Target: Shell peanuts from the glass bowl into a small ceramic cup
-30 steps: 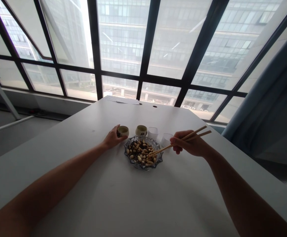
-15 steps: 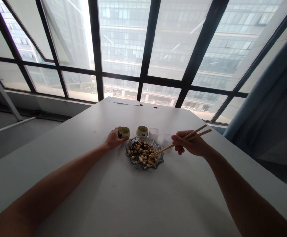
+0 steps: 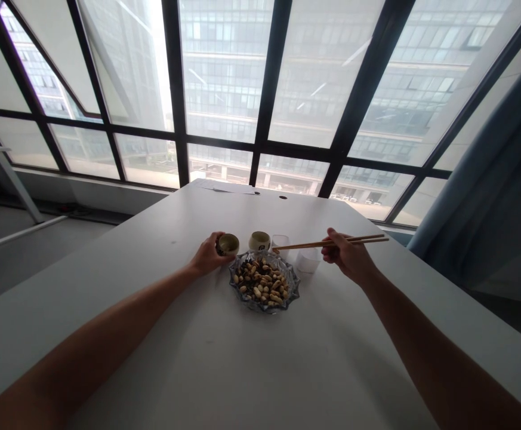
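Note:
My left hand (image 3: 207, 255) is wrapped round a small ceramic cup (image 3: 228, 245), which leans slightly toward the right. In my right hand (image 3: 347, 255) is a pair of chopsticks (image 3: 318, 243), held nearly level. A small brown piece, which looks like a peanut (image 3: 276, 251), is at their tips, above the far rim of a glass bowl (image 3: 295, 291). Peanuts (image 3: 260, 291) and dark seeds (image 3: 244, 273) fill the bowl. Just behind it stands a second ceramic cup (image 3: 259, 240) with a dark character on its side.
Two clear cups stand right of the ceramic ones: one clear cup (image 3: 280, 240) behind the chopsticks, another clear cup (image 3: 308, 261) beside my right hand. Papers (image 3: 224, 187) lie at the far end of the white table (image 3: 242, 370). A blue curtain (image 3: 475, 155) hangs at the right.
The chopstick tips have risen out of the peanuts to above the bowl's far rim, carrying a small brown piece. The cup in my left hand has tilted more to the right.

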### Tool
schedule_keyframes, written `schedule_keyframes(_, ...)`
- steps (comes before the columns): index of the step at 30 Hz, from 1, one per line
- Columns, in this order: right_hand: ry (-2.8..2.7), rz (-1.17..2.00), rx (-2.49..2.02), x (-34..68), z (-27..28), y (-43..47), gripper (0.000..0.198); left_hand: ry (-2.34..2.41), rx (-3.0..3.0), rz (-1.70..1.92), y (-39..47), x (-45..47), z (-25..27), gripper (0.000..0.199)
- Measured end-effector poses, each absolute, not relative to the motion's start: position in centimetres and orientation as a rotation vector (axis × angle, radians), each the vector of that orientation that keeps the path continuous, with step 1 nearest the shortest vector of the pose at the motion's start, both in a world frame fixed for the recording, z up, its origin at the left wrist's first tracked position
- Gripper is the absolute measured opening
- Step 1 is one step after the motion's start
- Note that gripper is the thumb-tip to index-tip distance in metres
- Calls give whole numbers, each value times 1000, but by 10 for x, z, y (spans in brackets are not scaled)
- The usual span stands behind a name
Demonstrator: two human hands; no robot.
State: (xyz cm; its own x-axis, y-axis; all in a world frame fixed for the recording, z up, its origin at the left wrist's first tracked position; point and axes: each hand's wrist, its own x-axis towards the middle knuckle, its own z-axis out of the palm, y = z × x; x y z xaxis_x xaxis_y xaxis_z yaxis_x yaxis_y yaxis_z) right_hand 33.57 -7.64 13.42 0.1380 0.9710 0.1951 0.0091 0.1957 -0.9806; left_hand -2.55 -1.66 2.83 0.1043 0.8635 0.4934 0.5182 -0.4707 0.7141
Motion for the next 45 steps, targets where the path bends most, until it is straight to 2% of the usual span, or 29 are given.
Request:
schedule_keyframes(4, -1196, 954, -1106, 339, 130, -72, 47, 1309, 2048, 1341, -16, -26, 27, 73)
schedule_keyframes(12, -1409, 699, -1039, 321, 141, -92, 52, 1241, 2104, 1452, -17, -25, 27, 72)
schedule_keyframes(35, -1271, 899, -1034, 328, 137, -76, 49, 1174, 2173, 1446, -14, -24, 26, 74)
schedule_keyframes(45, -1410, 740, -923, 243, 126, -94, 56, 1188, 2150, 1432, -15, -22, 27, 73)
